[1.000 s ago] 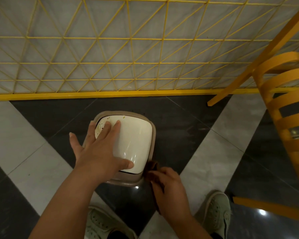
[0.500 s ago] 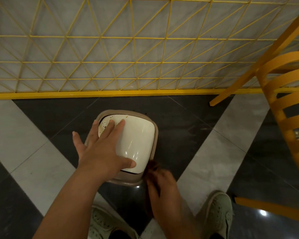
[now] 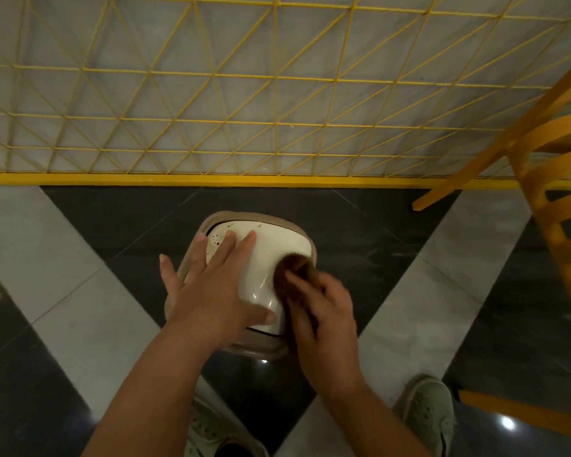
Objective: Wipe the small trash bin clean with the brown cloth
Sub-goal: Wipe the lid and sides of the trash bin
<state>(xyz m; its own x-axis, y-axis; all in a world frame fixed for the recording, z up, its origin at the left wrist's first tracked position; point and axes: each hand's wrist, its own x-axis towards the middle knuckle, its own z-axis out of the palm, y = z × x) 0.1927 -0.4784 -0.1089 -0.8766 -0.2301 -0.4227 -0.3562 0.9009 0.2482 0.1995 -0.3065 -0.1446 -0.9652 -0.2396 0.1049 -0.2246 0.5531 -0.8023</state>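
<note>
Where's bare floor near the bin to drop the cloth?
Bare dark floor lies between the bin and the yellow rail, and pale tile left of the bin. Crowded: the lid under both hands, and the chair at right.

Both forearms are bare, with no sleeves near the left hand [image 3: 211, 288] or right hand [image 3: 323, 311]; below them, pale green perforated slip-on shoes [image 3: 426, 413] cover the feet.

One small trash bin [image 3: 277, 245], one brown cloth [image 3: 294, 268], two hands, two shoes, one yellow chair [image 3: 561, 199].
</note>
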